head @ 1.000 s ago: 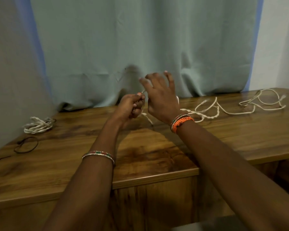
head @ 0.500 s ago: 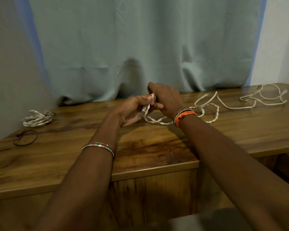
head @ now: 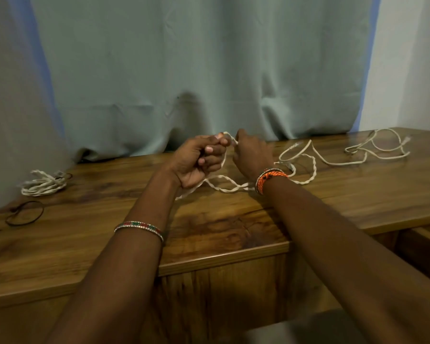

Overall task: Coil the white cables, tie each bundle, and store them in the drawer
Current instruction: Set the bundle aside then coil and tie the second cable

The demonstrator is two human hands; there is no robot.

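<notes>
Above the wooden desk [head: 233, 229], the left hand [head: 199, 162] clenches loops of a twisted white cable [head: 305, 180] while the right hand [head: 252, 155] pinches its strand; the slack trails across the desk's right side.

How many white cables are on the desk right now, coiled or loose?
3. A coiled white cable bundle lies far left. A twisted white cable runs through the left hand and right hand at centre. A loose smooth white cable sprawls far right.
</notes>
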